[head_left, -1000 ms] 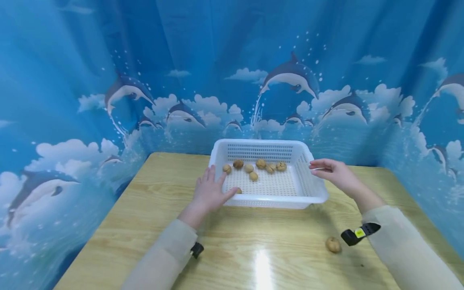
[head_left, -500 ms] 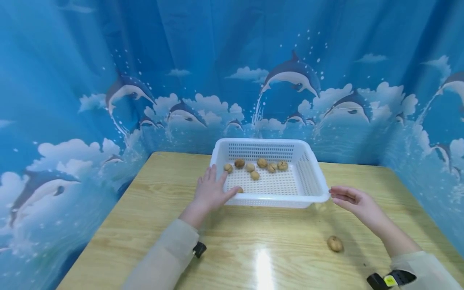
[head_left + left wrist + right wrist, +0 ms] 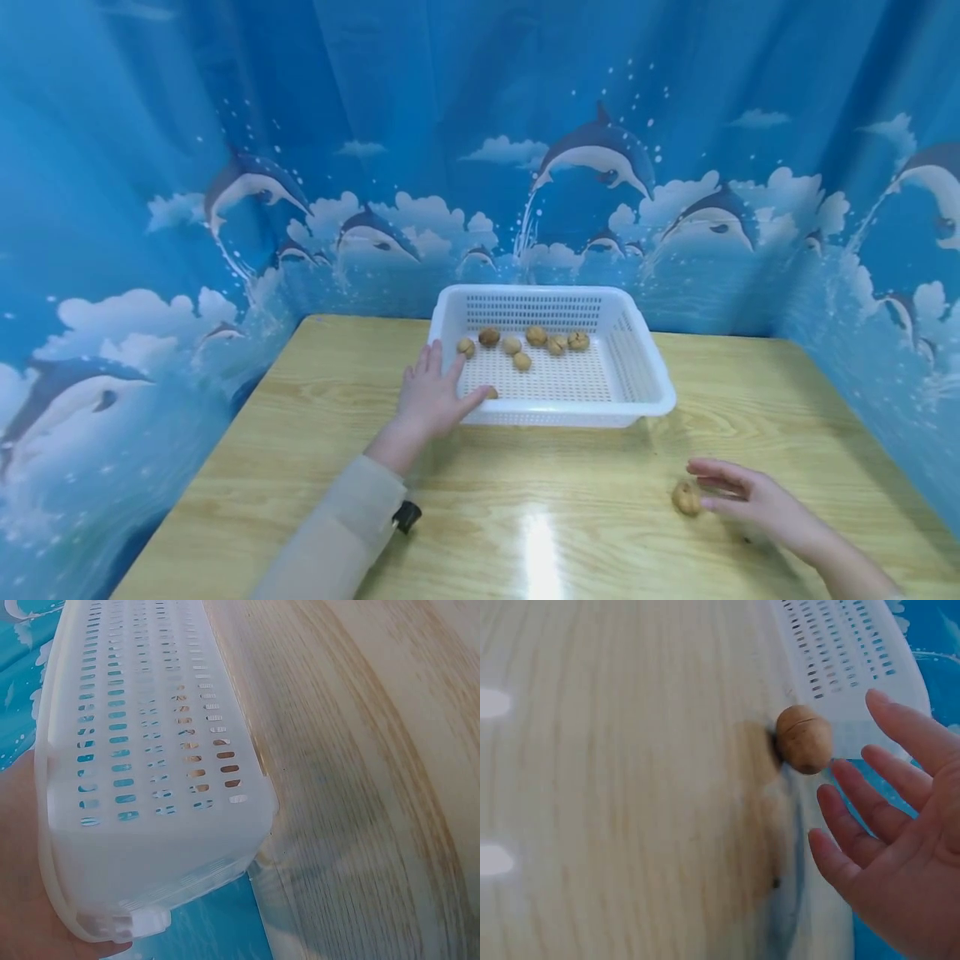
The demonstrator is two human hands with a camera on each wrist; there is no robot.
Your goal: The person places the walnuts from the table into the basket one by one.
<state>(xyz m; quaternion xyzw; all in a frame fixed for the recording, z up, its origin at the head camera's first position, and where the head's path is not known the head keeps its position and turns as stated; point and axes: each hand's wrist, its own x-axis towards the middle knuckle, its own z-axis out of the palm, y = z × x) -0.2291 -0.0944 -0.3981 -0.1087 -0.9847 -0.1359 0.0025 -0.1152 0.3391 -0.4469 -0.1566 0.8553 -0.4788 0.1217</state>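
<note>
A white slotted plastic basket [image 3: 570, 408] stands on the table with several walnuts [image 3: 536, 335] inside. My left hand [image 3: 431, 402] rests at its front left corner, fingers spread over the left rim and thumb over the front one. In the left wrist view, part of that hand [image 3: 19, 892] shows behind the basket wall [image 3: 150, 847]. A lone walnut [image 3: 686, 498] lies on the table to the right, in front of the basket. Beside it hovers my right hand [image 3: 750, 500], thumb tip close to the shell. The right wrist view shows its fingers [image 3: 881, 810] loosely extended next to the walnut [image 3: 804, 740].
The wooden table [image 3: 330, 367] reaches back to a blue curtain [image 3: 480, 150] printed with dolphins, which also hangs along both sides. A small dark speck [image 3: 747, 540] lies near the right hand. Light reflects off the table's front middle.
My right hand has left the basket's right side and come forward and down to the loose walnut. The left hand has stayed at the basket's front left corner.
</note>
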